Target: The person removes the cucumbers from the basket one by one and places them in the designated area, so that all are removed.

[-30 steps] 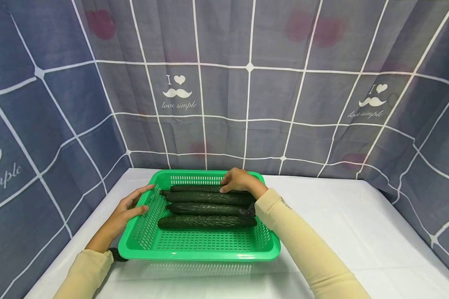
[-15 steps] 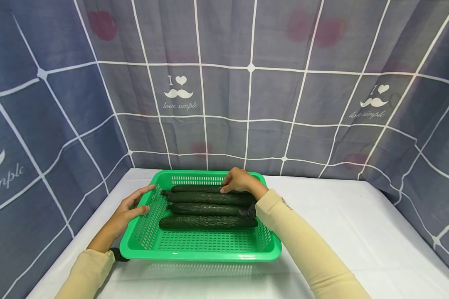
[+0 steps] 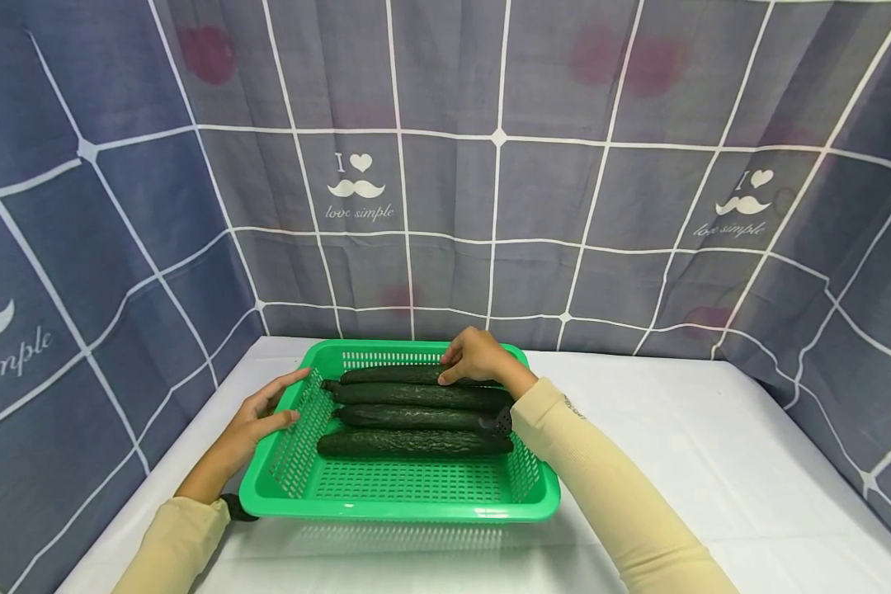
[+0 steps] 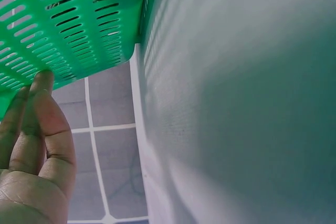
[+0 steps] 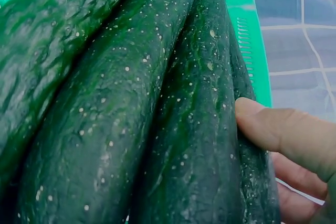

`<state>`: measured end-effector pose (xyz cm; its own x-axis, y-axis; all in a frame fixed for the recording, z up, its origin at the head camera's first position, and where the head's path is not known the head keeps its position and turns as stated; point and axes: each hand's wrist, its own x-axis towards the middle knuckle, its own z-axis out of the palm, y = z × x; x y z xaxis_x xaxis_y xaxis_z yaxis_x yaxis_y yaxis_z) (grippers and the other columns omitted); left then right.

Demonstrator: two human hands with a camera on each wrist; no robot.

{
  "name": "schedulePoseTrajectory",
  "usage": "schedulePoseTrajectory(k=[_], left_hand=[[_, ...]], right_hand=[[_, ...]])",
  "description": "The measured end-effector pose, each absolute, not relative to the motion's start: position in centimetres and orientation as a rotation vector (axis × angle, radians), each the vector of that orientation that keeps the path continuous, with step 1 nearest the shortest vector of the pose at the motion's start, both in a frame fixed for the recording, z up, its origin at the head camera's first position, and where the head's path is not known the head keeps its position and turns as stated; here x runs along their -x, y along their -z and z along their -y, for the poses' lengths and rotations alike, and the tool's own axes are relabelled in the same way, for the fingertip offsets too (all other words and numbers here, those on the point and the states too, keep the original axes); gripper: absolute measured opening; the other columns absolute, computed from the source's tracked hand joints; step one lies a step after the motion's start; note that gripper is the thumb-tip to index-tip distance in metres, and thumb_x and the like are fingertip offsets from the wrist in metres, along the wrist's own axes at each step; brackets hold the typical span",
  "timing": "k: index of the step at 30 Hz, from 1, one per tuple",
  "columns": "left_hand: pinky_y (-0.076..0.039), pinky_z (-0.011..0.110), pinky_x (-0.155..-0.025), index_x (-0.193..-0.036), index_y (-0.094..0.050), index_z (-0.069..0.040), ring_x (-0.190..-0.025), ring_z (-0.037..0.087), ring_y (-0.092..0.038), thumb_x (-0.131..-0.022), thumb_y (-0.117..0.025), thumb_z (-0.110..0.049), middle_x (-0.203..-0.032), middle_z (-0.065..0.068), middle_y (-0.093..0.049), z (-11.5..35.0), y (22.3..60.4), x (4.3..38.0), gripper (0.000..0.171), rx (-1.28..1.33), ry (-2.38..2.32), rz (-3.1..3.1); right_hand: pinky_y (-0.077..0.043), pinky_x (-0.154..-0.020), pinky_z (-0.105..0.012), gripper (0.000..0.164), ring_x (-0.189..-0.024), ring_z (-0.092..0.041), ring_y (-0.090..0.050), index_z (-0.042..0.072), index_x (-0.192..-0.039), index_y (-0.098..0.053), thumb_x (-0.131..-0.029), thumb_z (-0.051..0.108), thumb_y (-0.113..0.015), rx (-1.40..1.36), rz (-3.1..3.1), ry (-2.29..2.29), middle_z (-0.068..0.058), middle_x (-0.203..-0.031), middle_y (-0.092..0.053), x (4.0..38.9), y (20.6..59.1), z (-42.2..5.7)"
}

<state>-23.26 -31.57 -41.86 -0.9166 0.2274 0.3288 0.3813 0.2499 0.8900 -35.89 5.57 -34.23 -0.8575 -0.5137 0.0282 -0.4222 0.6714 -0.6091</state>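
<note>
A green slotted plastic basket [image 3: 401,511] holds several long dark-green cucumbers [image 3: 416,444] lying side by side. My right hand [image 3: 481,360] reaches over them and pinches the rearmost cucumber [image 3: 386,374] right of its middle. In the right wrist view, the thumb [image 5: 273,127] presses its near side, with other fingers behind it, partly hidden. My left hand [image 3: 248,419] holds the basket's left wall, thumb over the rim. In the left wrist view, its fingers [image 4: 39,124] touch the slotted wall from outside; the thumb is hidden there.
The basket stands on a white-covered table [image 3: 668,437], which extends to the right. Grey-blue checked curtains [image 3: 445,181] with white lines enclose the back and both sides. A black wrist device [image 3: 236,506] sits at the left wrist, close to the basket's front-left corner.
The rearmost cucumber's right part has risen slightly with my right hand, so it now slants. The left hand stays on the basket wall. The whole view has shifted a little.
</note>
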Motion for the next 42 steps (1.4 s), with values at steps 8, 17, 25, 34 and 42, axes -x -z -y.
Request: schedulePoseTrajectory(k=[8, 17, 25, 34, 42], left_hand=[[-0.050, 0.017, -0.093, -0.163, -0.050, -0.009, -0.154, 0.068, -0.005, -0.102, -0.058, 0.003, -0.171, 0.038, -0.017, 31.3, 42.1, 23.4, 0.062, 0.623, 1.755, 2.338], [-0.051, 0.019, -0.092, -0.163, -0.049, -0.009, -0.154, 0.068, -0.004, -0.103, -0.058, 0.002, -0.171, 0.038, -0.015, 31.2, 42.1, 23.3, 0.062, 0.623, 1.769, 2.340], [-0.050, 0.019, -0.093, -0.164, -0.049, -0.011, -0.155, 0.066, -0.006, -0.103, -0.058, 0.001, -0.172, 0.037, -0.015, 31.1, 42.0, 23.2, 0.062, 0.614, 1.771, 2.350], [-0.045, 0.015, -0.096, -0.164, -0.048, -0.013, -0.157, 0.064, -0.004, -0.103, -0.059, -0.001, -0.175, 0.032, -0.016, 31.4, 41.8, 23.2, 0.064, 0.575, 1.761, 2.380], [-0.047, 0.017, -0.095, -0.166, -0.046, -0.012, -0.158, 0.064, -0.006, -0.103, -0.059, -0.002, -0.176, 0.029, -0.016, 31.5, 41.6, 23.1, 0.065, 0.549, 1.755, 2.406]], right_hand=[[-0.061, -0.089, -0.036, 0.030, -0.102, -0.024, -0.076, 0.004, -0.105, -0.086, -0.080, 0.013, -0.098, 0.868, -2.818, 0.951, -0.008, -0.104, -0.082, 35.7, 33.8, -5.6], [-0.060, -0.088, -0.037, 0.027, -0.097, -0.021, -0.074, 0.005, -0.103, -0.086, -0.080, 0.012, -0.097, 0.956, -2.832, 0.994, -0.004, -0.102, -0.081, 35.3, 33.1, -6.4], [-0.059, -0.097, -0.044, 0.030, -0.108, -0.029, -0.074, 0.005, -0.110, -0.086, -0.082, 0.013, -0.095, 0.967, -2.789, 1.054, -0.006, -0.110, -0.082, 34.5, 31.6, -7.8], [-0.059, -0.098, -0.043, 0.032, -0.109, -0.027, -0.074, 0.006, -0.111, -0.086, -0.081, 0.013, -0.096, 0.962, -2.797, 1.089, -0.004, -0.110, -0.082, 33.4, 30.5, -8.9], [-0.059, -0.096, -0.044, 0.032, -0.106, -0.027, -0.075, 0.007, -0.110, -0.086, -0.081, 0.013, -0.096, 0.945, -2.815, 1.143, -0.003, -0.108, -0.082, 32.9, 30.6, -10.1]])
